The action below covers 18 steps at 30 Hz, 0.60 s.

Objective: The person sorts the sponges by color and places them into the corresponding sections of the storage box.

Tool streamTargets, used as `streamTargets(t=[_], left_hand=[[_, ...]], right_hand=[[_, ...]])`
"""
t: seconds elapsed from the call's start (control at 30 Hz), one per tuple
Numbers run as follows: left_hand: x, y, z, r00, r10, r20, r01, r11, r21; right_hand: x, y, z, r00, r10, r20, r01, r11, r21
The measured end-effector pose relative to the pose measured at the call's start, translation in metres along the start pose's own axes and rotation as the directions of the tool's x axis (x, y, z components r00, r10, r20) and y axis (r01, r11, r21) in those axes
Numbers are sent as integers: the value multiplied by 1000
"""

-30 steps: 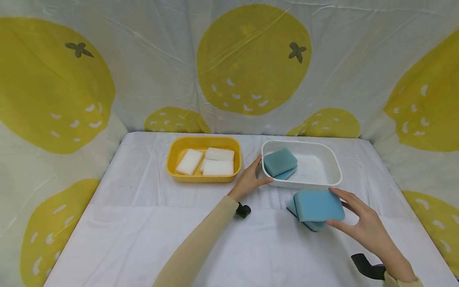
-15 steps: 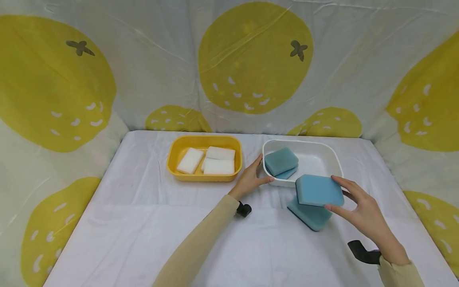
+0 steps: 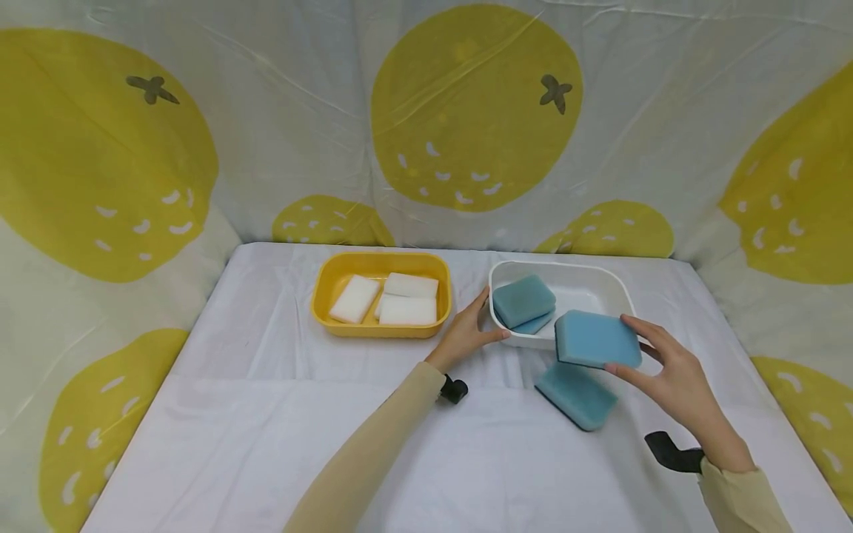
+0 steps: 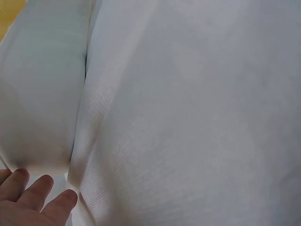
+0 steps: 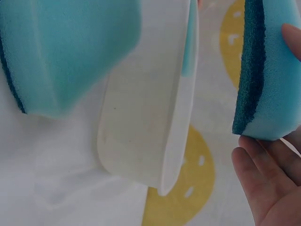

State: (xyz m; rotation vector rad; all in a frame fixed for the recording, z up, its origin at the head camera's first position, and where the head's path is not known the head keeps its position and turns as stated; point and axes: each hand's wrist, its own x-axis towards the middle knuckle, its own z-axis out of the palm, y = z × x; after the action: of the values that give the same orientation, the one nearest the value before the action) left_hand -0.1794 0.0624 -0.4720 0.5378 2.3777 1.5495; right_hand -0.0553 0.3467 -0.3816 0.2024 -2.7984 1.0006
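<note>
My right hand (image 3: 680,377) pinches a blue sponge (image 3: 597,339) by its right end, thumb below and fingers above. The sponge hangs in the air over the front rim of a white plastic bin (image 3: 600,289). Its dark scouring layer (image 5: 253,66) shows in the right wrist view. On the cloth beneath lies a teal sponge (image 3: 577,396). Two more sponges, a teal one (image 3: 523,299) over a blue one (image 3: 535,323), lie at the bin's left end. My left hand (image 3: 463,337) touches the bin's front left corner, its thumb and fingers extended along the outside.
To the left stands a yellow bin (image 3: 320,311) with several white sponge blocks (image 3: 408,310) in it. A white cloth (image 3: 266,429) covers the table. Behind and at both sides hangs a curtain (image 3: 300,111) with yellow fruit prints.
My right hand has lifted the blue sponge off the teal one and carried it away from me, up to the white bin's front rim. My left hand has stayed at the bin's corner.
</note>
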Motion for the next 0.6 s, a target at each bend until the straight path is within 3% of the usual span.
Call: streamTargets(t=[0.6], left_hand=[[-1, 1, 0, 1000, -13, 3, 13, 1000, 8]], right_hand=[[17, 12, 0, 1000, 1, 22, -2, 1000, 13]])
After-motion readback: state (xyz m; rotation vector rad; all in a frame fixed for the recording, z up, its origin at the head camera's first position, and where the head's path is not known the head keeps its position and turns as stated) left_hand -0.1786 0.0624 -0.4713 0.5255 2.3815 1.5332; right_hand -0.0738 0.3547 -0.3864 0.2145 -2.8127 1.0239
